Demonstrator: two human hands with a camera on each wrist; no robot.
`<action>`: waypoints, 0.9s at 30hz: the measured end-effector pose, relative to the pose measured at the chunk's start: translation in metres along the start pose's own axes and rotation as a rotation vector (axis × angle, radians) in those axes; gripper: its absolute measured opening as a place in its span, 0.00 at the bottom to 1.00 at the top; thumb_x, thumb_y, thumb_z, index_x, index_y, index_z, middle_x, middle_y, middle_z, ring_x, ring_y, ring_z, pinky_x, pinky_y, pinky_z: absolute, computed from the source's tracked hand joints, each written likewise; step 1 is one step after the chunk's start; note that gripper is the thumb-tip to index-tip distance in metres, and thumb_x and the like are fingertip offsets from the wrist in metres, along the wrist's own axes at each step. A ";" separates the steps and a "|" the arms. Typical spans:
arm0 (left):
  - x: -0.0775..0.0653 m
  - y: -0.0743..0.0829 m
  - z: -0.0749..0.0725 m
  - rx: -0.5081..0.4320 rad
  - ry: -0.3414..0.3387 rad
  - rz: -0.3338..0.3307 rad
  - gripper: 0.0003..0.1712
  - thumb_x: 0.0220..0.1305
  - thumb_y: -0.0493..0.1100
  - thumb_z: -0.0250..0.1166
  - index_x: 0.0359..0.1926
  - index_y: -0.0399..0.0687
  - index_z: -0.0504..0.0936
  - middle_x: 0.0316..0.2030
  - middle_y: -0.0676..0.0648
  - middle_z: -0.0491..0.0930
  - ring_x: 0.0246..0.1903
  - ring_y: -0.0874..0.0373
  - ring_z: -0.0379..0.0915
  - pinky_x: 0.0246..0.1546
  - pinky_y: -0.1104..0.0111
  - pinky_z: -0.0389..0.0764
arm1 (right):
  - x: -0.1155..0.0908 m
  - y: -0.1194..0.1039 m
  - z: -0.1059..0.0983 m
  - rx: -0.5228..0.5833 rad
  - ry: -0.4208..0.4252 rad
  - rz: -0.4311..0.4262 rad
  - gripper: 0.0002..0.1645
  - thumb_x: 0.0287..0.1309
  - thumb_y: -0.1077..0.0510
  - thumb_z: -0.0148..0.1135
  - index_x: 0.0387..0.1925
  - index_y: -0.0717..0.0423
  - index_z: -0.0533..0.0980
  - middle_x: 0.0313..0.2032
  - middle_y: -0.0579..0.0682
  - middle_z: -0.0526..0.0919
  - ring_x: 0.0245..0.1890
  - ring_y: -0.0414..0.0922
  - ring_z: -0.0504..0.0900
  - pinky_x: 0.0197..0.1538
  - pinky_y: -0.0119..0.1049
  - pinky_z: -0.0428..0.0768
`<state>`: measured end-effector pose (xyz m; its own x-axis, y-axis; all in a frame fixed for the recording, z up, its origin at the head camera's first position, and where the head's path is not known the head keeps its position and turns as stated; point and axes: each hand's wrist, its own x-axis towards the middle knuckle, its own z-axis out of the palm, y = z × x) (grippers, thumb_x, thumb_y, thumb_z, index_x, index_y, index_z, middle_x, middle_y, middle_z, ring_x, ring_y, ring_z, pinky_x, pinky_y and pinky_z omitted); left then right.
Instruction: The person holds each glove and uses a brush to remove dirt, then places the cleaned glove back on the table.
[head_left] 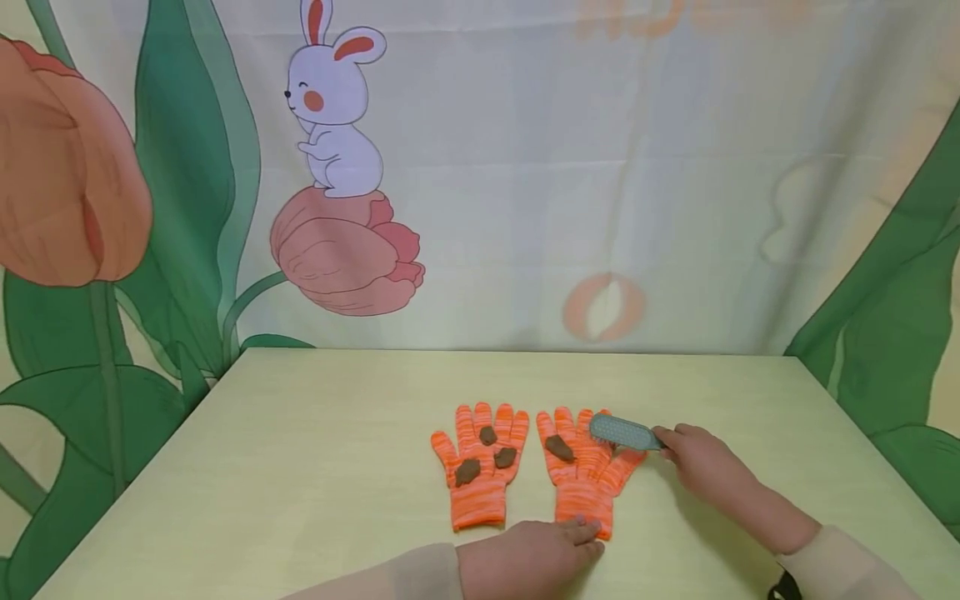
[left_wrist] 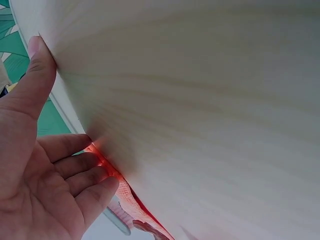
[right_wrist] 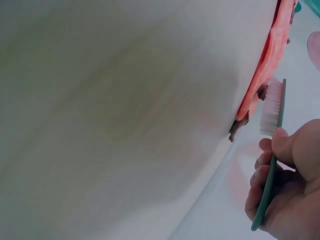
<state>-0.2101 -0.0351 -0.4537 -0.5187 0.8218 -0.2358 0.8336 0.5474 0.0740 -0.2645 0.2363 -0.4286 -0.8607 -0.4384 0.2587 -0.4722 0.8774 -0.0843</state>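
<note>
An orange knitted glove [head_left: 581,492] lies flat on the table, cuff toward me, with a dark brown patch [head_left: 558,448] by its fingers. My left hand [head_left: 536,554] rests its extended fingers on that cuff, the thumb held apart in the left wrist view. In my right hand [head_left: 705,462] I grip the green handle [right_wrist: 266,192] of a small brush [head_left: 624,432]. Its pale bristles [right_wrist: 271,107] face down over the glove's fingers, close to brown bits in the right wrist view. Part of the glove is hidden under the brush head.
A matching orange glove [head_left: 480,504] with several brown patches lies just left of the first. Both are on a pale yellow table [head_left: 322,442]. Behind its far edge hangs a curtain [head_left: 487,208] printed with tulips and a rabbit.
</note>
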 end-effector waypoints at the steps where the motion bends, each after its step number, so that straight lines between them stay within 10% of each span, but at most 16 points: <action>1: 0.005 -0.004 0.008 -0.002 -0.002 0.005 0.45 0.69 0.73 0.55 0.77 0.54 0.66 0.78 0.54 0.60 0.78 0.63 0.58 0.69 0.72 0.72 | 0.000 0.001 0.000 0.006 -0.009 0.022 0.17 0.63 0.66 0.66 0.50 0.73 0.81 0.27 0.51 0.77 0.27 0.40 0.70 0.31 0.34 0.75; 7: 0.023 -0.017 0.033 0.026 0.004 0.025 0.47 0.67 0.77 0.52 0.78 0.57 0.64 0.79 0.55 0.57 0.79 0.62 0.55 0.69 0.70 0.73 | 0.000 0.005 -0.003 0.027 -0.040 0.069 0.18 0.64 0.66 0.64 0.52 0.76 0.80 0.28 0.53 0.78 0.27 0.41 0.71 0.31 0.35 0.75; 27: 0.020 -0.013 0.025 0.021 0.003 0.030 0.45 0.68 0.76 0.52 0.77 0.59 0.65 0.78 0.57 0.60 0.78 0.65 0.56 0.68 0.73 0.73 | -0.001 0.005 0.000 0.048 -0.050 0.075 0.18 0.65 0.66 0.64 0.52 0.76 0.79 0.29 0.53 0.79 0.27 0.41 0.70 0.30 0.32 0.72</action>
<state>-0.2262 -0.0300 -0.4835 -0.4940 0.8382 -0.2310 0.8525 0.5192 0.0608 -0.2659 0.2408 -0.4295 -0.9019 -0.3821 0.2016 -0.4137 0.8983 -0.1482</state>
